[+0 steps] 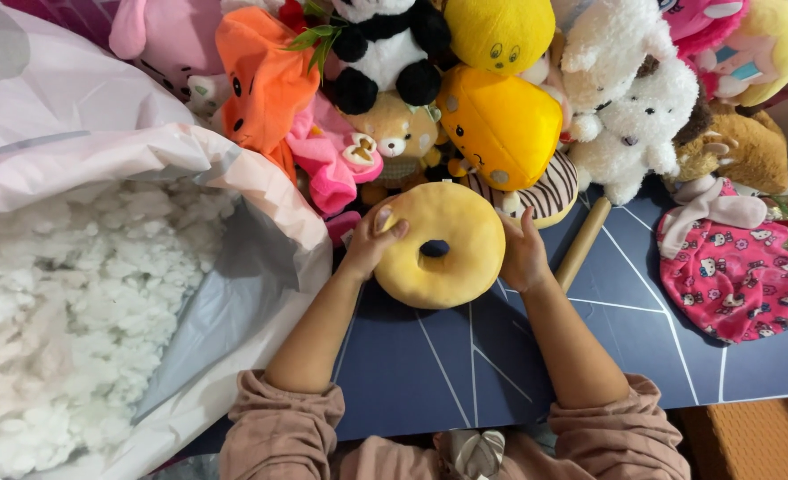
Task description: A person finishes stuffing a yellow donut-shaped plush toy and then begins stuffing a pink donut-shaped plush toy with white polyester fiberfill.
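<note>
Donut plush [443, 244] clasped between left hand [372, 242], right hand [524, 253].

From my remote seat, the left of the frame is filled by a big pale plastic bag [260, 222] lying open, heaped with white stuffing fluff [65, 302]. Along the top edge I see a pile of plush toys: an orange one [265, 84], a panda [385, 49], a small brown bear [403, 138], a yellow blob [500, 124] and white fluffy animals [629, 116]. A wooden stick [582, 242] lies on the dark blue table [643, 356], and a pink patterned fabric piece [732, 276] sits at the right.
</note>
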